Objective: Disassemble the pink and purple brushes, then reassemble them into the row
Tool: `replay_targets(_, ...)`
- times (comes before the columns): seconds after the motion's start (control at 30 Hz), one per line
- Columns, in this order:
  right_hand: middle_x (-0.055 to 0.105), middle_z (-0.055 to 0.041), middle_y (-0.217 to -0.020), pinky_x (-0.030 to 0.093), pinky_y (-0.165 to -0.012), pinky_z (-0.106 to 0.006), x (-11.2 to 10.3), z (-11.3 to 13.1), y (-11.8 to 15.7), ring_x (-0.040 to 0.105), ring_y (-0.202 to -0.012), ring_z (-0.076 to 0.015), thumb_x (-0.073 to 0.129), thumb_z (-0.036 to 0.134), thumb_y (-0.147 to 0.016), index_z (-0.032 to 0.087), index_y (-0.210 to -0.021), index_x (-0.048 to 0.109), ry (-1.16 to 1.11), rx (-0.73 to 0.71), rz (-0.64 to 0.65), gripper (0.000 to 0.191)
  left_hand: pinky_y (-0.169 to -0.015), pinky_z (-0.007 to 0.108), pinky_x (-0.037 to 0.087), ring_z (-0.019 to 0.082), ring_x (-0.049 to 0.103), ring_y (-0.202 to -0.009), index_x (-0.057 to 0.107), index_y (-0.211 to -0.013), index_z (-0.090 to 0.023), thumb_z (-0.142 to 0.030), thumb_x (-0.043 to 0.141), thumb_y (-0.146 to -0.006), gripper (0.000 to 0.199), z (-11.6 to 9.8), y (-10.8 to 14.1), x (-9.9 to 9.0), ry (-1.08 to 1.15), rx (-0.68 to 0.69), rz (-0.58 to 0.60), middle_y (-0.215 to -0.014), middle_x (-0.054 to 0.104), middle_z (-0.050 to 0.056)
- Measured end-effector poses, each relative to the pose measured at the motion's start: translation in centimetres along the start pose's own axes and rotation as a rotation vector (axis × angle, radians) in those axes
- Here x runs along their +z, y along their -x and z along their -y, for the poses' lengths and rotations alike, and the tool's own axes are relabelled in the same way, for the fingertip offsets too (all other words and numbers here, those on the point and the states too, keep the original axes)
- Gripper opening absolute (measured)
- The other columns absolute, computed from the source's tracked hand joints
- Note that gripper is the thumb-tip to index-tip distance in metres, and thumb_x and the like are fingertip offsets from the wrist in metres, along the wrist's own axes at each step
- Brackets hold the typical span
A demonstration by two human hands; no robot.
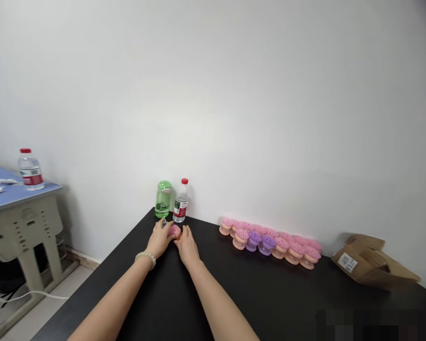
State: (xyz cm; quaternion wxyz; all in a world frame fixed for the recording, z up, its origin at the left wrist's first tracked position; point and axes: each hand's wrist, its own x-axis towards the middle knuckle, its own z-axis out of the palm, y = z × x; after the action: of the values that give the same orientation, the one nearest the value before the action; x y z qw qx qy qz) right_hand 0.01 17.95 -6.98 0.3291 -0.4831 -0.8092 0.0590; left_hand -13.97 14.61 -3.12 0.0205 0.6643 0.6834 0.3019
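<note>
Both of my hands reach to the far left part of the black table (163, 293). Between them is a pink bristled brush (175, 231) with a peach base. My left hand (159, 238), with a beaded bracelet at the wrist, has its fingers curved round the brush's left side. My right hand (188, 247) touches its right side, fingers bent and partly hidden. A small dark object by my left fingertips is too small to make out. To the right, several pink brushes (293, 251) stand in rows along the wall, with two purple brushes (266, 243) in the front row.
Behind my hands stand a green bottle (162, 200) and a red-capped water bottle (181, 202). An open cardboard box (369, 263) lies at the right. A blue desk (3, 201) at the left holds another water bottle (31, 171) and small white items.
</note>
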Motion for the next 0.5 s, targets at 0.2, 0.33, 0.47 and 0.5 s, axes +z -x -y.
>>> replay_targets(0.2, 0.046, -0.0174, -0.151, 0.038, -0.115, -0.048, -4.0, -2.0, 1.8, 0.038, -0.144, -0.0299, 0.064, 0.022, -0.088, 0.015, -0.140, 0.050, 0.081, -0.164, -0.061, 0.054, -0.116, 0.058, 0.028, 0.041, 0.029, -0.146, 0.048, -0.141, -0.018, -0.033, 0.061, -0.086, 0.058, 0.4, 0.6, -0.1, 0.005, 0.029, -0.064, -0.153, 0.040, 0.020)
replay_targets(0.33, 0.047, -0.0239, -0.149, 0.023, -0.119, -0.058, -10.0, -6.7, 1.9, 0.032, -0.146, -0.0344, 0.060, 0.009, -0.086, 0.007, -0.133, 0.055, 0.193, -0.133, -0.169, 0.048, -0.113, 0.060, 0.034, 0.043, 0.025, -0.146, 0.050, -0.138, -0.023, -0.036, 0.065, -0.083, 0.059, -0.2, 3.2, -1.7, 0.018, 0.105, -0.087, -0.155, 0.037, 0.015)
replay_targets(0.47, 0.055, -0.0323, -0.137, 0.017, -0.114, -0.070, -15.1, -11.5, 1.7, 0.037, -0.142, -0.0416, 0.053, 0.005, -0.085, 0.000, -0.121, 0.059, 0.253, -0.036, -0.285, 0.037, -0.114, 0.054, 0.036, 0.038, 0.031, -0.145, 0.048, -0.139, -0.026, -0.027, 0.067, -0.081, 0.061, -3.2, 6.5, -3.3, 0.129, 0.215, -0.060, -0.156, 0.034, 0.014)
replay_targets(0.5, 0.060, -0.0322, -0.130, 0.019, -0.113, -0.070, -15.8, -12.2, 1.8, 0.041, -0.138, -0.0424, 0.054, 0.004, -0.083, 0.000, -0.117, 0.061, 0.251, -0.030, -0.290, 0.034, -0.115, 0.054, 0.036, 0.037, 0.032, -0.145, 0.049, -0.138, -0.027, -0.025, 0.068, -0.080, 0.061, -4.3, 7.3, -3.7, 0.170, 0.233, -0.040, -0.156, 0.034, 0.013)
